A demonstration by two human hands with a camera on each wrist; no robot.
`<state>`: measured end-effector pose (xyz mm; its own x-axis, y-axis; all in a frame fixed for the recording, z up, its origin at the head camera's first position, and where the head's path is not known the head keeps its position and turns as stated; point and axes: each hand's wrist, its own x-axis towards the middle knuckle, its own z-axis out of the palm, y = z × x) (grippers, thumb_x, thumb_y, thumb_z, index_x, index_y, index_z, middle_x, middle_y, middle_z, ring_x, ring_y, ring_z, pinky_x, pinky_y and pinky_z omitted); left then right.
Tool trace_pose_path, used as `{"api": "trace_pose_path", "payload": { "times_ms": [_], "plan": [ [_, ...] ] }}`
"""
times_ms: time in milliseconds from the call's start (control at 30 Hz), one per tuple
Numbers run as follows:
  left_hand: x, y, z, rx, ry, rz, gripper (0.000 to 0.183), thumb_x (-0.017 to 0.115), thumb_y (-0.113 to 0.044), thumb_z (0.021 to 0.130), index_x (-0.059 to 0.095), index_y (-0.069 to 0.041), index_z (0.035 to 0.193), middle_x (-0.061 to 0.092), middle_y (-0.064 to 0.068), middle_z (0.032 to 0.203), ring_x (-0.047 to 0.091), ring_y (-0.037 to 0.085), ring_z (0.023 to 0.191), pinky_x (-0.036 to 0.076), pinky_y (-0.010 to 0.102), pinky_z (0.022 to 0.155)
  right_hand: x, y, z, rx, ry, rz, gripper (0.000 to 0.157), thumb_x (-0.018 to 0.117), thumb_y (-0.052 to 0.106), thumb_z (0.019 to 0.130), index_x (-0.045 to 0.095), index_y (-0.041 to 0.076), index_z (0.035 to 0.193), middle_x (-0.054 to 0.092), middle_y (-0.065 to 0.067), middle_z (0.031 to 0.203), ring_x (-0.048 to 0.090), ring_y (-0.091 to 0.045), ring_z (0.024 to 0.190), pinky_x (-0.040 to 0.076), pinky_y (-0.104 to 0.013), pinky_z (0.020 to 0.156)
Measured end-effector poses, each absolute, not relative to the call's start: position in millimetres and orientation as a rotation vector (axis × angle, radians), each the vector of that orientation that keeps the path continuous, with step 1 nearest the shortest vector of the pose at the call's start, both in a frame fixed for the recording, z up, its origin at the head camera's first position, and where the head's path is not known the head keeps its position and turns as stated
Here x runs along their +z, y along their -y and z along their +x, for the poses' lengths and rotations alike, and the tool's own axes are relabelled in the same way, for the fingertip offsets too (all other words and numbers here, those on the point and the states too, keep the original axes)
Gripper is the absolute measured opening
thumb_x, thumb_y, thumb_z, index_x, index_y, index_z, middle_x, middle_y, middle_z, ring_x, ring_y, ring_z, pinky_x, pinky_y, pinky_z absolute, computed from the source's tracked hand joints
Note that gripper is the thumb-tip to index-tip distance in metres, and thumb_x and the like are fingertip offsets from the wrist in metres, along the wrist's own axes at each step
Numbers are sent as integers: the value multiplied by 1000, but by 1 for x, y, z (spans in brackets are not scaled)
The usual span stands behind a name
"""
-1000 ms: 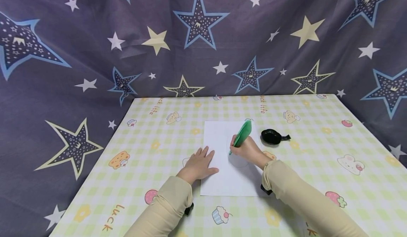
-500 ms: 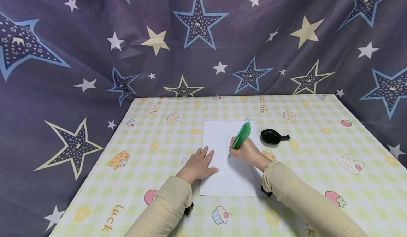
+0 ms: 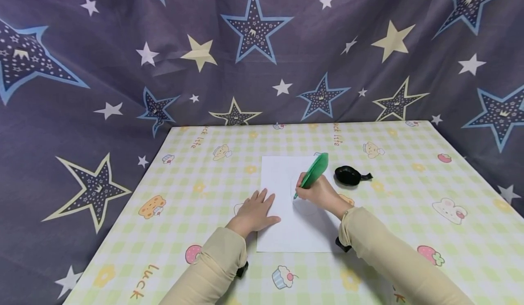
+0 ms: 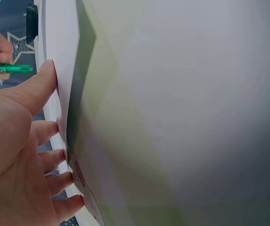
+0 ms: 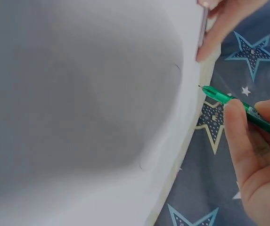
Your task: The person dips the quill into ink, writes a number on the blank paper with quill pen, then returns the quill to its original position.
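Observation:
A sheet of white paper (image 3: 278,237) lies on the table, with a faint curved pencil-thin line drawn on it. My right hand (image 3: 321,195) pinches a green pen (image 3: 315,171) whose upper end is broad and leaf-shaped. The pen's tip is right at the paper, left of the drawn curve. In the right wrist view, thumb and fingers grip the pen (image 5: 248,109) near its pointed end. My left hand (image 3: 254,215) rests flat with fingers spread on the paper's left edge. In the left wrist view its thumb and fingertips press along the sheet (image 4: 61,47).
A small black pan-shaped object (image 3: 349,176) with a short handle sits right of the paper. The table's cloth (image 3: 229,173) is checked green and white with cartoon prints. Behind it hangs a dark curtain (image 3: 229,18) with stars.
The right hand and pen make small shifts around the curve's left side; the pen's top dips slightly, then leans farther right. The left hand stays in place on the paper.

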<state>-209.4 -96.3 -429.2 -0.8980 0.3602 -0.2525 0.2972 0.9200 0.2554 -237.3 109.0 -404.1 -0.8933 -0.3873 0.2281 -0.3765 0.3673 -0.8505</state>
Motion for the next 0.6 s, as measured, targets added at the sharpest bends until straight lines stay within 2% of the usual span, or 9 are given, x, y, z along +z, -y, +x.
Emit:
{"api": "trace_pose_path", "payload": {
  "times_ms": [600],
  "plan": [
    [-428, 95, -207, 315, -2800, 502, 70, 53, -46, 90, 32, -7, 144, 20, 17, 149, 15, 37, 135, 18, 50, 106, -382, -130, -246, -1584, -2639, -467, 6, 62, 3, 84, 59, 2, 79, 63, -6, 67, 62, -20, 64, 51, -35, 62]
  ]
}}
